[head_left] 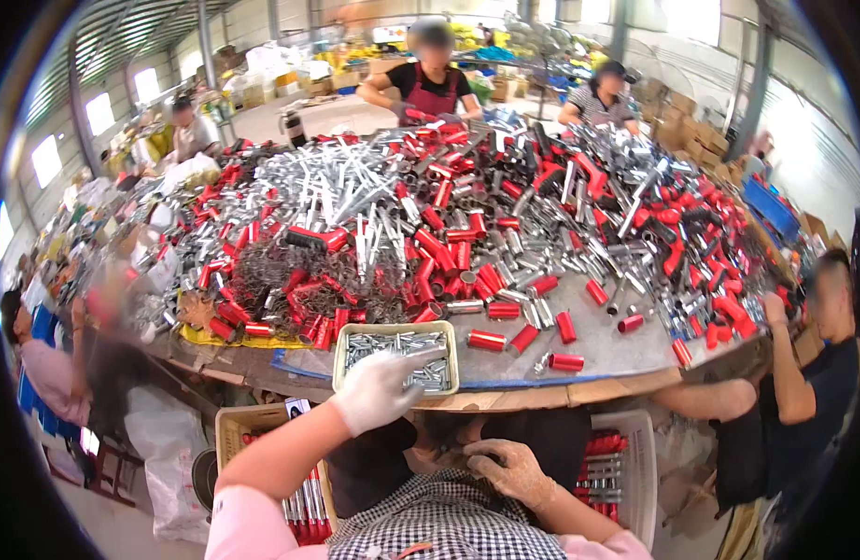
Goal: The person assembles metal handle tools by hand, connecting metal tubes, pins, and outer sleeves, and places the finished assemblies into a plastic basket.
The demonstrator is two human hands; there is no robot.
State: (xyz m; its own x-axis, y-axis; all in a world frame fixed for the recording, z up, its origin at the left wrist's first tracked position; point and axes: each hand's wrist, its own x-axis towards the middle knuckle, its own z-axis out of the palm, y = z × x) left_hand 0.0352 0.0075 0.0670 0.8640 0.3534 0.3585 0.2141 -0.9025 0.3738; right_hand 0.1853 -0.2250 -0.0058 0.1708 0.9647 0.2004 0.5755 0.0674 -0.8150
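Down at the near edge of the table (pixel 612 359), the left hand (pixel 379 387), gloved in white, is over the tray (pixel 454 364) of small metal pins (pixel 379 344), so I'd call this the picking step. Index finger's stretched toward the tray's right side; can't tell whether anything's pinched under the palm. Right hand (pixel 514 471) is by the lap, fingers bent, and I can't tell if it's holding something. Next move, I reckon, calls for a clean pinch on a pin and a lift over the rim. Room-wise, wire (pixel 276 275) and red tubes (pixel 439 252) crowd the tray's far side; right of it is barer tabletop with loose tubes. Left crate (pixel 229 434) and right crate (pixel 647 476) flank the lap, so elbows get limited space.
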